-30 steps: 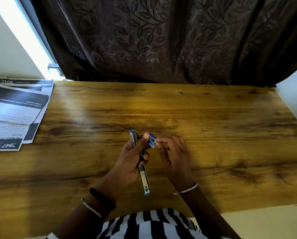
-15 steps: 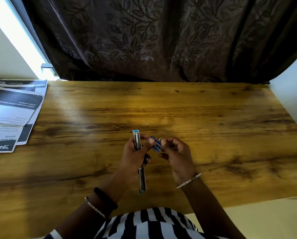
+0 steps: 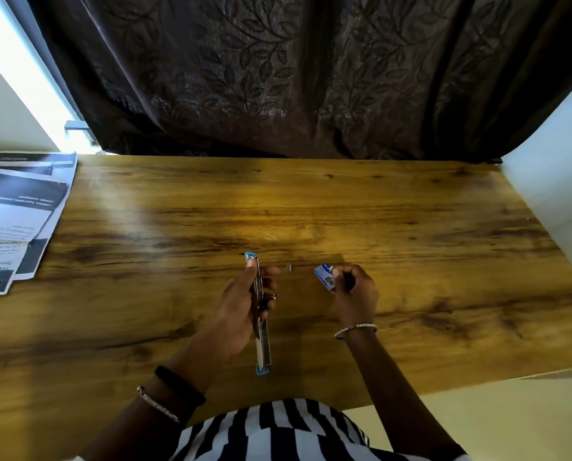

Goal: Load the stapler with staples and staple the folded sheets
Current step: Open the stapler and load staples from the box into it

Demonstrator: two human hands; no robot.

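We had pulled the blue staple box point(image 3: 323, 277), pinched in our right hand point(image 3: 356, 292), rightward and apart from the opened stapler point(image 3: 263, 344), which our left hand point(image 3: 239, 307) gripped with curled fingers over the wooden table point(image 3: 444, 261).

Opened stapler point(image 3: 264, 344), blue staple box point(image 3: 324, 276) beside

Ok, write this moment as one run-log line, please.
stage: loading stapler | left hand: holds stapler, opened out | right hand: holds blue staple box, apart from stapler | printed sheets: table left edge, untouched
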